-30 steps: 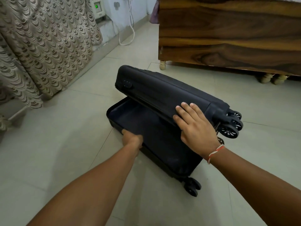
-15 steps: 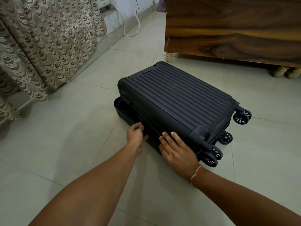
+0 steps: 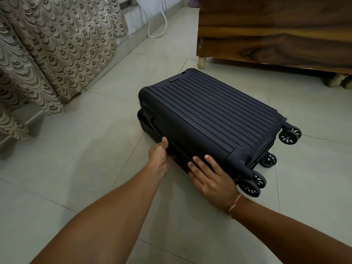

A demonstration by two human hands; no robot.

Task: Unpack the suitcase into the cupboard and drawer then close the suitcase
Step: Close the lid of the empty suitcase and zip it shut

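A dark blue ribbed suitcase (image 3: 211, 117) lies flat on the tiled floor with its lid folded down over the base. The two halves do not line up at the left corner, where the base juts out. My left hand (image 3: 159, 156) is at the near side seam, thumb on the lid's edge, fingers hidden underneath. My right hand (image 3: 210, 177) lies flat with straight fingers against the near side, close to the wheels. The wheels (image 3: 251, 184) point right. The inside is hidden.
A wooden bed frame (image 3: 276, 33) on small turned legs stands behind the suitcase at the right. A patterned curtain (image 3: 57, 44) hangs at the left. A white cable (image 3: 158, 27) loops down the back wall. Pale floor tiles (image 3: 76, 168) surround the case.
One second ago the lid stood half raised over the empty base. It has come down onto the base. Both hands have slid to the near side seam.
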